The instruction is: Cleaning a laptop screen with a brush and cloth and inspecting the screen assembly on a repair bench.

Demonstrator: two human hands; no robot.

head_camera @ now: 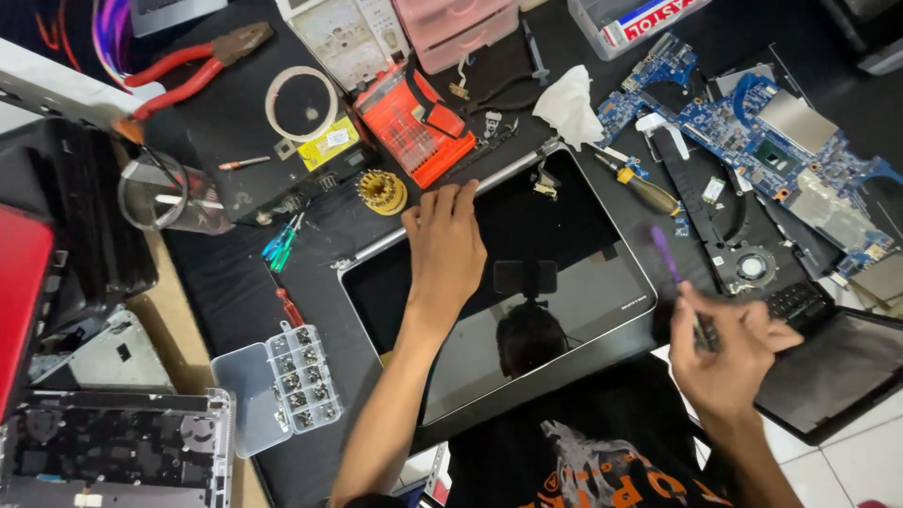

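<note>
Hands [442, 246] on screen panel [564, 282], purple tool [666, 254]

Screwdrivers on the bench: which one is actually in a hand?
The purple-handled one, pinched in the right hand beside the laptop screen. The yellow-handled, green and red ones lie untouched on the mat.

Red-handled pliers [193, 66], tape ring [301, 103], blue circuit board [781, 155] (bare), compartmented screw box [301, 376].
</note>
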